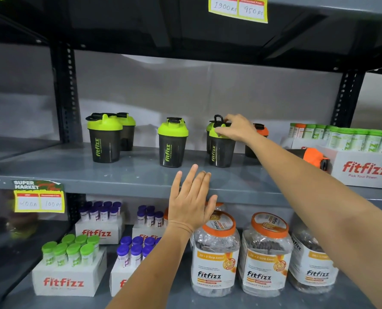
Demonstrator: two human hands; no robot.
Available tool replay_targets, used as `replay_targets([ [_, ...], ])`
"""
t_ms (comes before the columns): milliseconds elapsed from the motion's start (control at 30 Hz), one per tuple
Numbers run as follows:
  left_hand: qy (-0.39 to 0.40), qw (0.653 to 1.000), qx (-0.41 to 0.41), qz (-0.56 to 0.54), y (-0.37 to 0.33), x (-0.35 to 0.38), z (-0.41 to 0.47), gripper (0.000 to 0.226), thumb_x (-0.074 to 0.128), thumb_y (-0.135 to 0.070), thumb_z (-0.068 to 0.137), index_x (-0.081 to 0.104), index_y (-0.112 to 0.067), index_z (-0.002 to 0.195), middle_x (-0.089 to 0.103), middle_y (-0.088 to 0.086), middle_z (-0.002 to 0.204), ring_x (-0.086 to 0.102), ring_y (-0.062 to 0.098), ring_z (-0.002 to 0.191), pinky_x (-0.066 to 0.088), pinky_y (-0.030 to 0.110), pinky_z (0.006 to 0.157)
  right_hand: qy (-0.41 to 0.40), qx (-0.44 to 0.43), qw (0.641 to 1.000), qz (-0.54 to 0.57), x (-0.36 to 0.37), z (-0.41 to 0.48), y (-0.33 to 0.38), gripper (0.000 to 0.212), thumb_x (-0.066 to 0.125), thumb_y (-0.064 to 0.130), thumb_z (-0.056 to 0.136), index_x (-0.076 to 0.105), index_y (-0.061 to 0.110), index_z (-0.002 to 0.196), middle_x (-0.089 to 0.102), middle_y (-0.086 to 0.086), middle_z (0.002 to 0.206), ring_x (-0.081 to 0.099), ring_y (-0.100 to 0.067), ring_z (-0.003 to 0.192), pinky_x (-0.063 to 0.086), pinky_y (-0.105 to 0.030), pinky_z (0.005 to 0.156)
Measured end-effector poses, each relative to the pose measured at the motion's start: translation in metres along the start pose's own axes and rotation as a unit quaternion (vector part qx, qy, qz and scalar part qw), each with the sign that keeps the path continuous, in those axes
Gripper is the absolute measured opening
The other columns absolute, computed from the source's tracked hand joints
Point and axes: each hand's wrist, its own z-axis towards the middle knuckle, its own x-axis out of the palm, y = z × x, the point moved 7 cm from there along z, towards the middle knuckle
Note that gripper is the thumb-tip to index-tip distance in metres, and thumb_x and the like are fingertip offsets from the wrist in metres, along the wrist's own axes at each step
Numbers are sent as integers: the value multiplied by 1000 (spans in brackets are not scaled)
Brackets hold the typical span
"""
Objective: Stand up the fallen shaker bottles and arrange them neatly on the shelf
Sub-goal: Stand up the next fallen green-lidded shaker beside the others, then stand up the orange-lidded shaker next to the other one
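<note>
Fallen orange shaker (311, 157) lying on its side at the right of the middle shelf (130, 175), just beside the white carton (364, 169); long axis roughly left–right, cap end toward the carton and slightly nearer, dark body partly hidden behind the right forearm. Right of and nearer than the right hand (237, 128), which lies closer to it than the left. Right hand with fingers closed over the lid of an upright green shaker (221, 148), a second green shaker just behind it; upright orange shaker (258, 139) farther back, mostly hidden. Left hand (191, 199) open, fingers straight and together, holding nothing, at the near shelf edge. Further upright green shakers at centre (173, 142) and left (105, 138). Likely next: release, then reach right.
</note>
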Motion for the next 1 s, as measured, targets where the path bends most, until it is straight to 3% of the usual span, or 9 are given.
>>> replay_targets([
  [67, 2, 1000, 0, -1, 0, 0, 0, 51, 39, -45, 94, 61, -11, 124, 66, 6, 123, 45, 25, 133, 17, 45, 117, -21, 3, 999, 27, 0, -2, -2, 66, 63, 58, 69, 54, 23, 124, 48, -9, 133, 51, -30, 113, 40, -35, 77],
  [167, 5, 1000, 0, -1, 0, 0, 0, 51, 38, -45, 94, 62, -11, 124, 65, 6, 123, 46, 26, 133, 19, 46, 116, -74, -5, 997, -24, 1, -9, -3, 76, 64, 74, 60, 54, 24, 116, 51, -7, 120, 56, -28, 102, 39, -33, 71],
  [333, 7, 1000, -3, -5, 0, -1, 0, 50, 39, -45, 93, 63, -11, 122, 66, 5, 122, 47, 25, 132, 20, 45, 115, -26, 11, 994, 109, 8, -1, -14, 55, 77, 45, 58, 53, 22, 101, 58, -7, 109, 58, -29, 102, 47, -34, 74],
  [467, 5, 1000, -1, -3, 0, 0, 0, 50, 39, -44, 94, 62, -11, 123, 66, 5, 123, 45, 25, 133, 21, 46, 115, -3, 21, 990, 140, 14, -5, -18, 80, 80, 54, 51, 48, 23, 118, 51, -1, 114, 54, -22, 100, 48, -36, 83],
  [600, 25, 1000, 2, -7, 0, 3, -1, 53, 36, -45, 95, 57, -10, 129, 62, 7, 129, 36, 25, 137, 18, 47, 117, -9, 45, 977, 208, 20, -3, -23, 63, 80, 35, 56, 50, 23, 111, 62, -1, 109, 61, -23, 103, 52, -39, 88],
  [733, 38, 999, -4, -6, 0, 0, 0, 56, 34, -46, 95, 56, -8, 130, 61, 8, 130, 38, 27, 137, 16, 47, 117, 34, 47, 971, 233, 9, -9, -26, 96, 85, 38, 58, 33, 26, 139, 50, -3, 130, 50, -23, 113, 41, -30, 87],
  [800, 37, 999, -10, -10, -1, -3, 1, 55, 36, -45, 94, 58, -8, 128, 62, 8, 129, 41, 27, 136, 17, 47, 117, 28, 46, 974, 221, -5, -14, -37, 103, 84, 47, 59, 28, 28, 144, 44, -9, 142, 44, -27, 127, 37, -31, 92],
  [900, 38, 997, -52, -30, -2, -6, 2, 54, 37, -44, 91, 60, -8, 125, 63, 8, 126, 40, 28, 136, 19, 50, 116, 7, 49, 986, 160, -34, -22, -70, 98, 77, 57, 65, 31, 19, 143, 44, -13, 145, 43, -30, 131, 38, -36, 102],
  [1000, 46, 997, -59, -30, -12, -7, 7, 57, 37, -46, 92, 58, -7, 127, 60, 8, 131, 35, 27, 140, 14, 54, 117, -10, 65, 998, 4, -67, -35, -115, 89, 73, 56, 71, 41, 6, 136, 47, -18, 143, 46, -35, 128, 40, -40, 101],
])
